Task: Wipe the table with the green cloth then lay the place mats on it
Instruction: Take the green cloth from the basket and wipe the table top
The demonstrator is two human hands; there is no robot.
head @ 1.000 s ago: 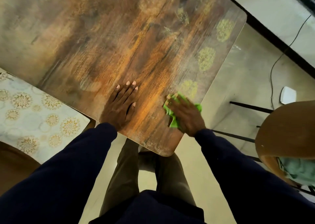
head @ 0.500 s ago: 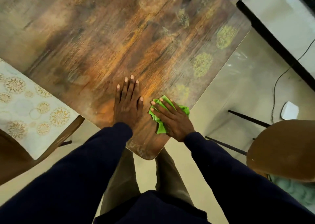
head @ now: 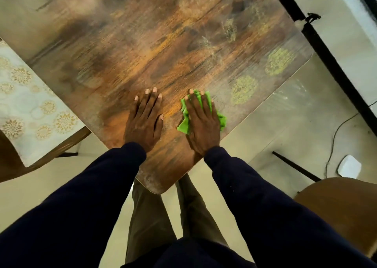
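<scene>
- The place mats (head: 30, 108) lie off the table's (head: 142, 43) left edge, on a chair seat (head: 12, 165). They are pale with gold flower rounds. They look thin and floppy, likely light and a little slick, so I judge it best to lift one by two corners on one side and let it hang flat.
- The left hand (head: 143, 122) rests palm down on the table near its close corner, fingers straight and close together, holding nothing.
- The green cloth (head: 184, 124) sits on the table just right of that hand, bunched and soft. It will crumple and slide easily, so a flat palm on top suits it better than a pinch.
- The right hand (head: 202, 122) presses flat on the cloth, fingers straight, green showing at either side.
- Toward the table's right edge are faint yellow-green flower shapes (head: 243, 89); I cannot tell whether they are a clear mat or a reflection.
- No brand, label or writing can be read.
</scene>
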